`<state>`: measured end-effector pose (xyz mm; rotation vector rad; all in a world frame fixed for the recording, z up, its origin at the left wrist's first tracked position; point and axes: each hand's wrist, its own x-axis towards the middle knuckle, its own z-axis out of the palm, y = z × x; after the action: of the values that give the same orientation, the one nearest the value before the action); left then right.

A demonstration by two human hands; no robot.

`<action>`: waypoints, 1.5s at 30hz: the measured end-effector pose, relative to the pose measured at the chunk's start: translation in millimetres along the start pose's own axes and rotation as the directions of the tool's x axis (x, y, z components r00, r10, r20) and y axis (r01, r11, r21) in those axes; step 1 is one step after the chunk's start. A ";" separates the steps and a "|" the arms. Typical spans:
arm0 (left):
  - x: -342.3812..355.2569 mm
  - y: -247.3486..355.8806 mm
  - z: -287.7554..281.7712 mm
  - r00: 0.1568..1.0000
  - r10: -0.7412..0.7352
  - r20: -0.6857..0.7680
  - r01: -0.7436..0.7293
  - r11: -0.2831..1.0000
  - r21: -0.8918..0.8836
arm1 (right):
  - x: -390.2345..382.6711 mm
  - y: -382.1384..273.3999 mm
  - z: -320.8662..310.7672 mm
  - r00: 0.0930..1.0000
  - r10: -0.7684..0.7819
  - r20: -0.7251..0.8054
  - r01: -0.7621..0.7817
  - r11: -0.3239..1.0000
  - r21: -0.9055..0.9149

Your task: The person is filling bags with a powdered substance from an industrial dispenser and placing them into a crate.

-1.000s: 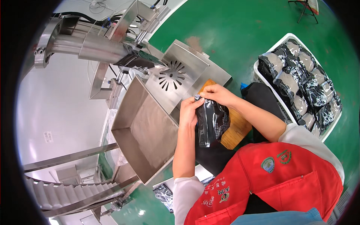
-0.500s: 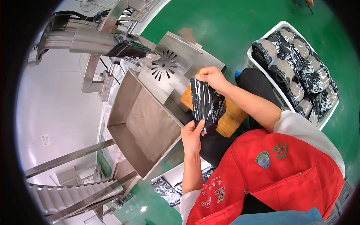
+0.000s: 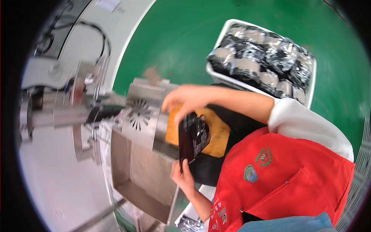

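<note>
A glossy black plastic pouch [image 3: 190, 133] with pale print hangs in front of me, over an orange-brown wooden board [image 3: 219, 135]. My left hand [image 3: 183, 178] pinches its near lower corner between thumb and fingers. At the far end of the pouch is my right hand [image 3: 185, 99], blurred, with thumb and fingers spread apart. The thumb is close to the pouch's top edge; whether it touches cannot be made out. Left of the hands lies a steel plate with a round pattern of slots [image 3: 140, 113], beside a machine's metal nozzle [image 3: 101, 113].
A deep steel tray [image 3: 148, 170] stands at the near left. Far right on the green floor, a white crate [image 3: 311, 83] is heaped with filled black packs with clear windows. More shiny packs [image 3: 189, 223] lie low near my left arm.
My right hand has opened from its pinch on the pouch's far end and moved left. The left hand keeps its pinch. The whole view has shifted and turned, bringing the crate further left.
</note>
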<state>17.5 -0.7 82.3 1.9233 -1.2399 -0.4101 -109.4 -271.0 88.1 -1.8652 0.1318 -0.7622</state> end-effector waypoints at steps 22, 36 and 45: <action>103.2 106.5 -2.4 0.891 0.322 -0.319 -0.389 0.904 -0.175 | -96.5 -215.1 -166.3 0.919 0.298 -0.257 -0.394 0.715 -0.577; 2.0 17.9 32.3 0.928 -0.278 -0.249 0.147 0.886 -0.440 | -302.4 124.8 -269.9 0.120 0.418 -0.901 -0.576 0.768 0.279; -216.3 -128.0 24.9 0.445 -0.442 -0.779 0.826 0.539 0.166 | -257.7 114.4 -171.6 0.220 0.326 -0.920 -0.966 -0.055 -0.251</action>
<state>-20.9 203.1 -61.8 2.6832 -0.0007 0.3124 -379.7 -346.8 -85.4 -1.7932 2.3237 -0.4061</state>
